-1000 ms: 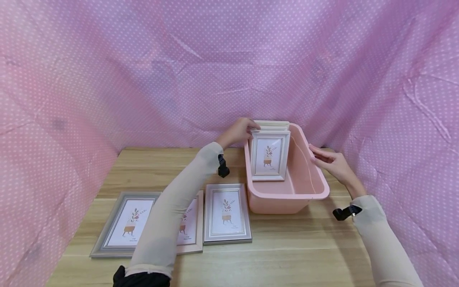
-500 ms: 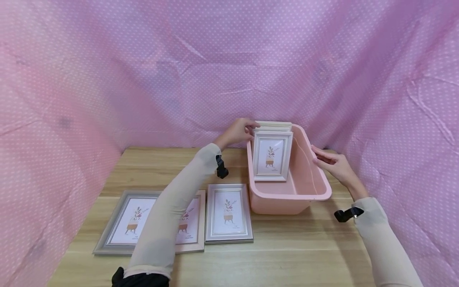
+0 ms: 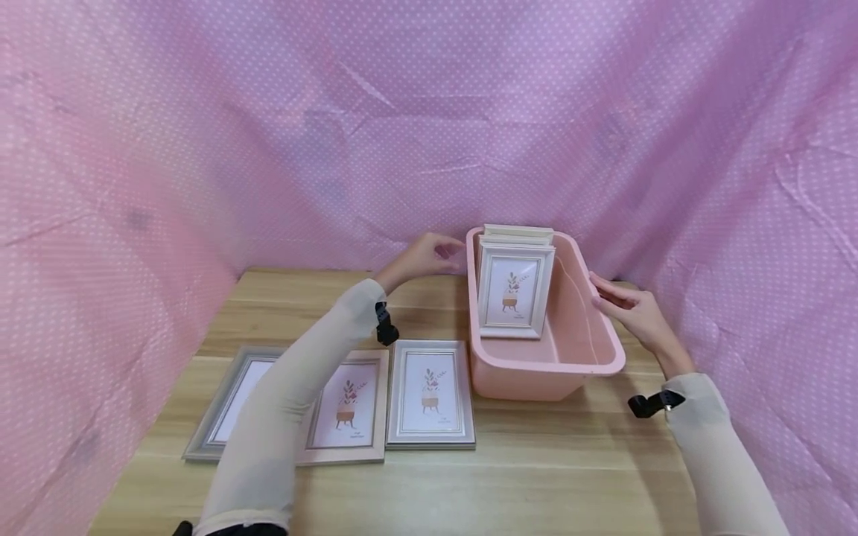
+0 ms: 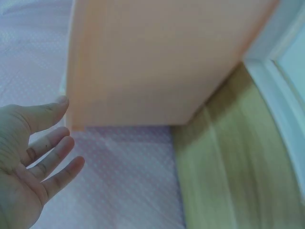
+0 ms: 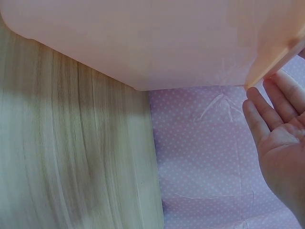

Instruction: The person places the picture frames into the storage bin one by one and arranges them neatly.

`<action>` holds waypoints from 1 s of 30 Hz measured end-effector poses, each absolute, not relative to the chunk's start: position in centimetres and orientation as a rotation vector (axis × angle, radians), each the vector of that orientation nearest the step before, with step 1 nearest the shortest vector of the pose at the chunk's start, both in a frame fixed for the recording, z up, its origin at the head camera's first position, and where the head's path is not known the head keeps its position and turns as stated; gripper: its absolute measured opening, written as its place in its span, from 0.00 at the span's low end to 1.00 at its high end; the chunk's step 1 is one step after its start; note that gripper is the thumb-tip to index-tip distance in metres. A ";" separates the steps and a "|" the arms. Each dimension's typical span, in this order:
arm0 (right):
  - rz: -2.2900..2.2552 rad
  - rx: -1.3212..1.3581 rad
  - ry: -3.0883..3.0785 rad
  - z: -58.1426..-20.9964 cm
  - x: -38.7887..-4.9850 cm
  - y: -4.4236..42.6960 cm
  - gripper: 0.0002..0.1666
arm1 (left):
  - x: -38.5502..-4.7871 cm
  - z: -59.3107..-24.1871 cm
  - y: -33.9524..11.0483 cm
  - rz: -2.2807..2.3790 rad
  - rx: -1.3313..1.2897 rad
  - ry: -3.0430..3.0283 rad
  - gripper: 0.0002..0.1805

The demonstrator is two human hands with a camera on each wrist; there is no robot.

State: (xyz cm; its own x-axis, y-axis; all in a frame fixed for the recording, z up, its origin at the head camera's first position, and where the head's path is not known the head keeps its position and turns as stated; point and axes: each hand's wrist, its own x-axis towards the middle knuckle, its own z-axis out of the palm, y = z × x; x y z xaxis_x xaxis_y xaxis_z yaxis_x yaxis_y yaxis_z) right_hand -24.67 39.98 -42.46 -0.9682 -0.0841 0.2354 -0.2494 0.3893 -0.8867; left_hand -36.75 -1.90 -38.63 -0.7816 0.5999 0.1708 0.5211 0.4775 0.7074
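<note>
Dotted pink-and-lilac fabric (image 3: 429,134) hangs behind and at both sides of a wood-grained table (image 3: 536,476) in the head view. Toward the table's far right corner stands a pink bin (image 3: 523,384). Inside, by its left wall and toward its far end, a white frame (image 3: 512,294) stands nearly upright, facing the near edge, with more pale frames (image 3: 518,232) close behind it; packed like that, they probably prop one another, since no hand holds them. Left of the bin, three others lie face up in a row: a silver frame (image 3: 430,394) just beside it, then a pale wood frame (image 3: 345,409), then a grey frame (image 3: 231,409) toward the left edge, partly hidden by the left sleeve (image 3: 281,402). Lying flat, they need no support. The left hand (image 3: 425,257) is just outside the bin's far left corner, fingers loosely bent and pinching nothing. The right hand (image 3: 633,309) touches the right rim, seemingly to steady the bin.

From the left wrist, the fingers are spread and relaxed below the thumb, whose tip is at the rim; whether it touches, I cannot tell.

From the right wrist, the palm faces the camera and nearly straight fingers meet the rim from outside and below, a light support by the look of it. The thumb cannot be made out there.
</note>
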 end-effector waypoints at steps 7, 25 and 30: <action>1.620 0.276 -2.483 -42.2 -24.5 40.5 0.29 | -35.6 -40.4 -5.1 1.139 0.916 2.577 0.24; 1.631 0.302 -2.475 -42.4 -24.8 40.5 0.29 | -31.5 -47.1 -10.9 0.993 0.832 2.455 0.16; 1.643 0.320 -2.482 -42.5 -24.8 40.1 0.29 | -30.5 -48.5 -11.4 1.023 0.776 2.398 0.17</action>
State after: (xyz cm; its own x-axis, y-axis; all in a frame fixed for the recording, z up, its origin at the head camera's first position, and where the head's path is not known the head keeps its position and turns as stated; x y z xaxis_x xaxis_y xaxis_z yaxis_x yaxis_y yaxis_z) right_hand -24.81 40.06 -42.52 -0.9664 -0.0951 0.2390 -0.2571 0.3781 -0.8893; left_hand -30.48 -11.41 -48.49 -0.7568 0.6348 -0.1558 0.3267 0.5738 0.7510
